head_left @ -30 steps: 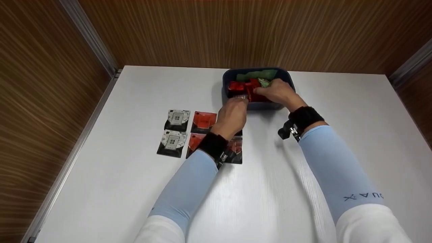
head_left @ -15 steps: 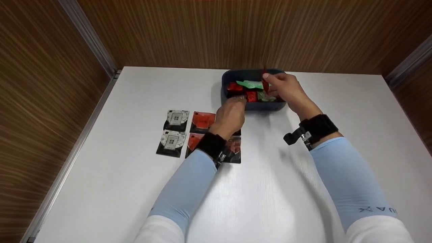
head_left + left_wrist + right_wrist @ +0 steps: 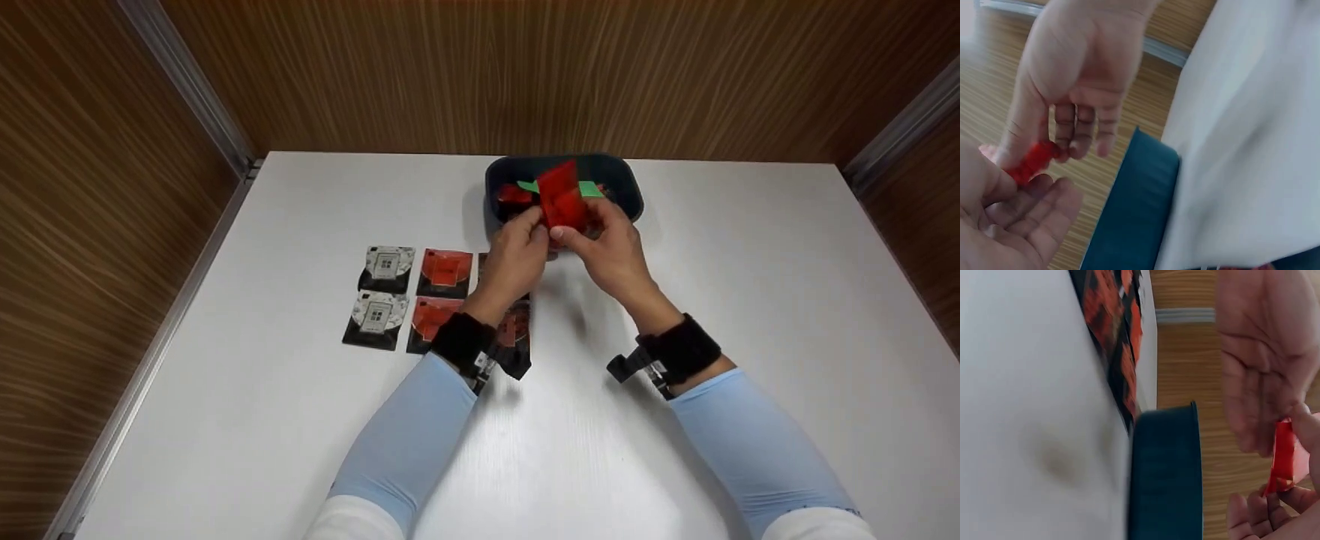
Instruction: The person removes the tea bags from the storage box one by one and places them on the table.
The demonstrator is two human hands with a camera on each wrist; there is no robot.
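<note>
Both hands meet in front of the dark blue bin [image 3: 622,196] and hold one red packet [image 3: 559,198] upright between them. My right hand [image 3: 576,235] pinches its lower edge. My left hand [image 3: 534,228] pinches the lower left corner. In the left wrist view the red packet [image 3: 1032,161] sits between the right hand's thumb and fingers [image 3: 1075,126], with the left hand [image 3: 1013,194] just below. The right wrist view shows the red packet [image 3: 1283,455] edge-on beside the bin [image 3: 1165,472]. More red packets [image 3: 514,195] and a green one [image 3: 592,189] lie in the bin.
On the white table [image 3: 675,420], left of my left arm, packets lie flat in rows: two black-and-white ones [image 3: 385,267], two red ones [image 3: 444,271], and a dark red one [image 3: 517,341] partly under my left wrist. Wooden walls enclose the table on three sides.
My right hand lifted a red packet out of the bin and brought it toward me. My left hand left the bin's front rim and took hold of the packet's corner.
</note>
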